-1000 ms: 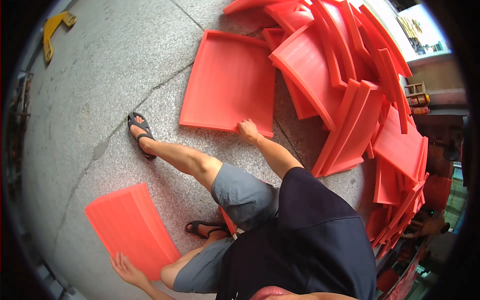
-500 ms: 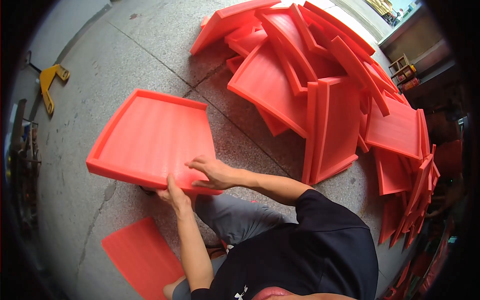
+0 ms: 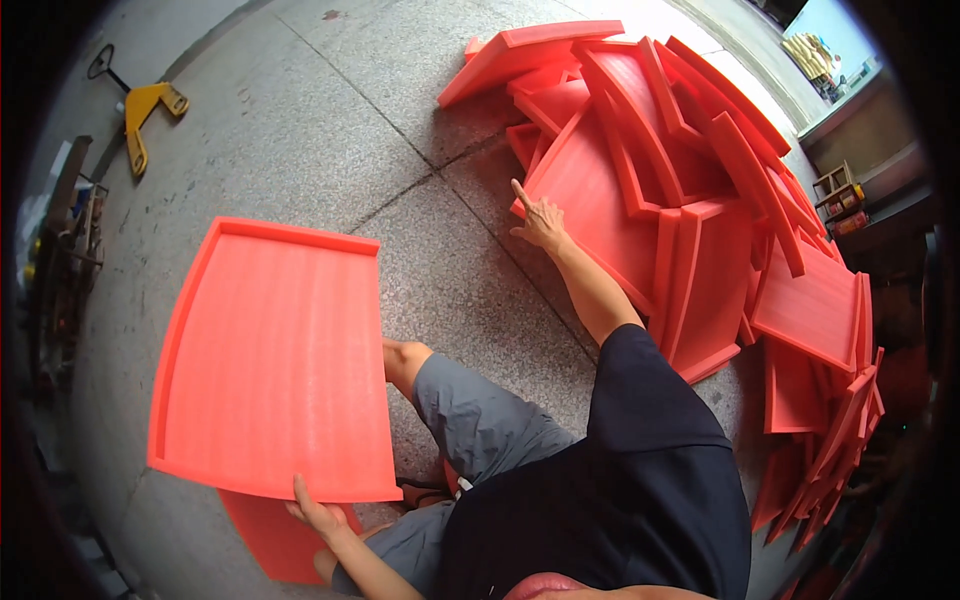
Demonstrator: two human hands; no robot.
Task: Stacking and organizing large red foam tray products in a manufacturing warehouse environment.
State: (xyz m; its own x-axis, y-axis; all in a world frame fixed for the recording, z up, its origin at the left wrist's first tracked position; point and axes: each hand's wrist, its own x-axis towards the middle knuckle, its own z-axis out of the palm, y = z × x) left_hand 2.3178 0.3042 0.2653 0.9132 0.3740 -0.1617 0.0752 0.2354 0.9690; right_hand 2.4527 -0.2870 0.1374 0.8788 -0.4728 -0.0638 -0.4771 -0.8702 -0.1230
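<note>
My left hand [image 3: 318, 515] grips the near edge of a red foam panel [image 3: 280, 360], thumb on its upper face and the other fingers out of sight underneath. Raised rims run along the panel's far, left and near edges; its right side has none. Partly covered by it, a flat red foam sheet [image 3: 275, 545] lies low on the left. My right hand [image 3: 541, 222] is stretched out to the right, index finger extended and holding nothing. It appears over the left edge of a rimmed foam panel [image 3: 605, 195] in the pile; contact cannot be made out.
A heap of similar red foam panels [image 3: 710, 280] spreads along the right on the concrete floor [image 3: 470, 270]. Far left stands a yellow pallet jack [image 3: 142, 125], with a dark rack [image 3: 80, 220] nearer. A small shelf [image 3: 838, 190] is at the far right.
My right hand has left the held panel and reached out right to the heap. My left hand has moved the panel left and nearer, over the flat sheet.
</note>
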